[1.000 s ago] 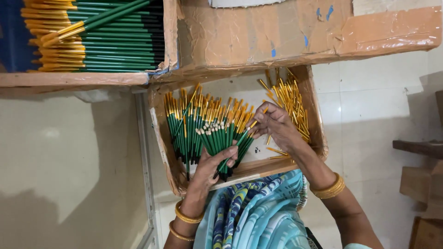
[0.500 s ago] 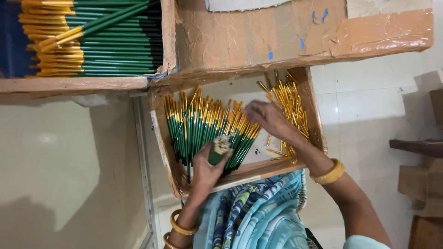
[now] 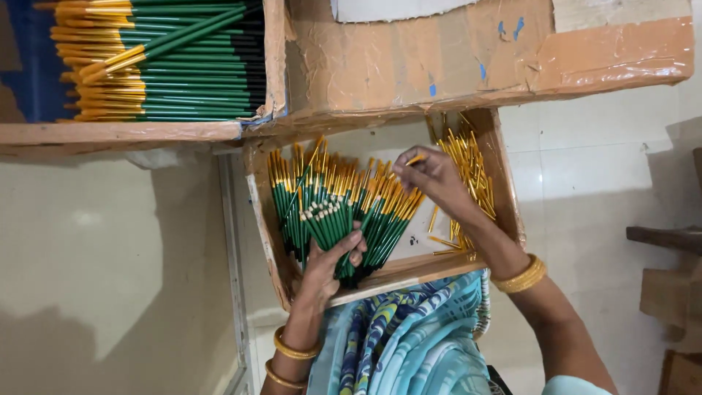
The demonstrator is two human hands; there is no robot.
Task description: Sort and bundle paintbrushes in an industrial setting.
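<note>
Left hand (image 3: 330, 263) grips the fanned green pencils (image 3: 336, 212) at six o'clock in the cardboard tray (image 3: 504, 168); right hand (image 3: 431, 179) pinches one gold cap (image 3: 415, 158); best seat it squarely, fan steady.

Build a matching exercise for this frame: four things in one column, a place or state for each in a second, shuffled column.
Things:
1. left hand
2. right hand
3. loose gold tubes
4. stacked green-and-gold sticks

Places or states:
A. piled in the right end of the small cardboard tray
B. lying sideways in the upper left box
C. gripping the fanned bundle of green sticks at its base
D. pinching one gold piece above the fan

Pairs: 1-C, 2-D, 3-A, 4-B
</note>
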